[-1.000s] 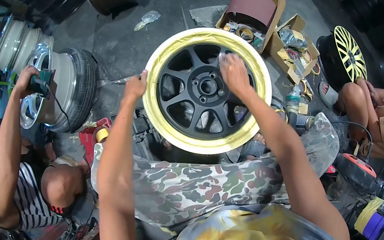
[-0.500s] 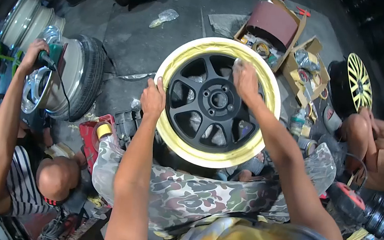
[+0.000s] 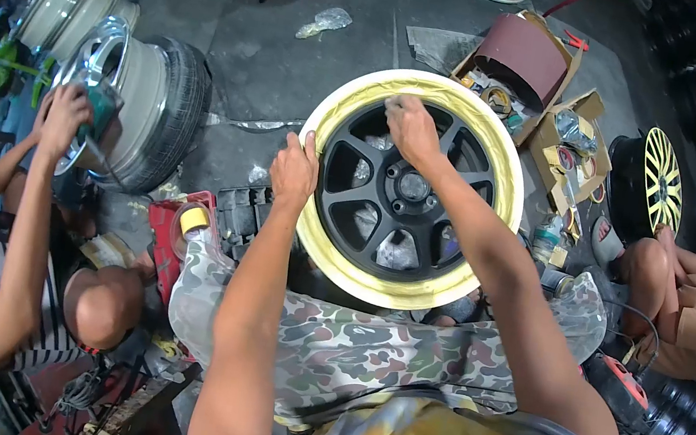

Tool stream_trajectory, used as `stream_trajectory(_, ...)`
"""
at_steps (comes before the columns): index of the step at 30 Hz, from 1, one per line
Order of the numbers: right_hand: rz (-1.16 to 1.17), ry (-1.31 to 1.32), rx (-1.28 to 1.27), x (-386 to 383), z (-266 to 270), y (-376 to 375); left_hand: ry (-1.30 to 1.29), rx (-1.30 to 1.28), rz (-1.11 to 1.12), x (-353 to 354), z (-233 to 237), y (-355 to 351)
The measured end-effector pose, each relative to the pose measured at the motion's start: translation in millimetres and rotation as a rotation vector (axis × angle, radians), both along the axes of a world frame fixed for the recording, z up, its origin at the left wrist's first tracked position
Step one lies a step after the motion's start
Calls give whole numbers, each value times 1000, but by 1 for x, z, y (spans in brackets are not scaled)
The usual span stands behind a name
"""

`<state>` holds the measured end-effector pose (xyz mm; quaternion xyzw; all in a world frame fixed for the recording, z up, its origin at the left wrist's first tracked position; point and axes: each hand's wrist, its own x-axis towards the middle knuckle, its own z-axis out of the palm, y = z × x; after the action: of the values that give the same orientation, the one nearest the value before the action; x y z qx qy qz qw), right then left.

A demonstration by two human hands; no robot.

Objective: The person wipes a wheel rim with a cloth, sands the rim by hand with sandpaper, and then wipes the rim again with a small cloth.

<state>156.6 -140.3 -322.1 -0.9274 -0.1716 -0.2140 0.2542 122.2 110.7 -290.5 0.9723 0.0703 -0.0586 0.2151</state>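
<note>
A black multi-spoke wheel rim (image 3: 384,189) leans in front of my knees, its outer lip covered with yellow masking tape (image 3: 508,201). My left hand (image 3: 295,165) grips the taped lip on the left side, thumb upward along the edge. Near the top of the rim, my right hand (image 3: 415,133) is closed, its fingertips against the upper spokes just inside the tape. Something small and greyish may be pinched there, but it is blurred and mostly covered by the fingers.
At left, a person in a striped shirt holds a green power tool (image 3: 100,113) against a chrome rim with a tyre (image 3: 179,116). Cardboard boxes (image 3: 547,153) of tape and supplies stand at right. Beyond, another person sits by a yellow-spoked wheel (image 3: 662,179). A red toolbox (image 3: 170,236) lies left.
My right hand has moved left along the rim's upper part. My left hand keeps its hold on the lip. The whole view has shifted slightly, and the neighbour's tool has moved lower on the chrome rim.
</note>
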Motion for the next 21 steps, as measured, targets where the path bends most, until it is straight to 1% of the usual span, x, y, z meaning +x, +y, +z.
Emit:
stream_trajectory(3, 4, 59, -14, 1, 2, -35, -21, -41, 0, 1, -2, 0)
stream_trajectory(4, -130, 174, -74, -3, 14, -46, -32, -59, -5, -1, -3, 2)
stream_trajectory(6, -116, 34, -86, -5, 24, -59, -24, -65, 4, -1, -2, 1)
stream_trajectory(7, -116, 84, -20, -7, 24, -56, -24, -70, 5, -1, -2, 0)
stream_trajectory(8, -116, 85, -20, -12, 24, -50, -24, -71, 5, -3, -2, -1)
stream_trajectory(10, 57, -41, -94, -26, 20, -33, -34, -70, 5, -2, 2, 0)
stream_trajectory(11, -15, 60, -52, -43, 19, -19, -32, -70, 14, -2, 3, -1)
stream_trajectory(12, -26, -21, -11, -63, 19, -12, -30, -70, 20, -1, 3, 0)
stream_trajectory(14, -42, -80, -85, -92, 16, -13, -30, -83, 6, -3, 3, 0)
stream_trajectory(15, -41, -65, -84, -93, 15, -13, -24, -89, 6, -3, 6, -1)
stream_trajectory(17, -26, -121, -173, -75, 22, -14, -37, -87, -1, -5, 2, -3)
stream_trajectory(18, -35, -128, -170, -58, 22, -12, -64, -88, 5, -3, 1, -2)
stream_trajectory(20, -55, -26, -167, -20, 19, 0, -57, -68, -6, -1, -2, 0)
stream_trajectory(21, -86, 12, -147, -12, 12, 5, -41, -59, -3, -1, -1, 1)
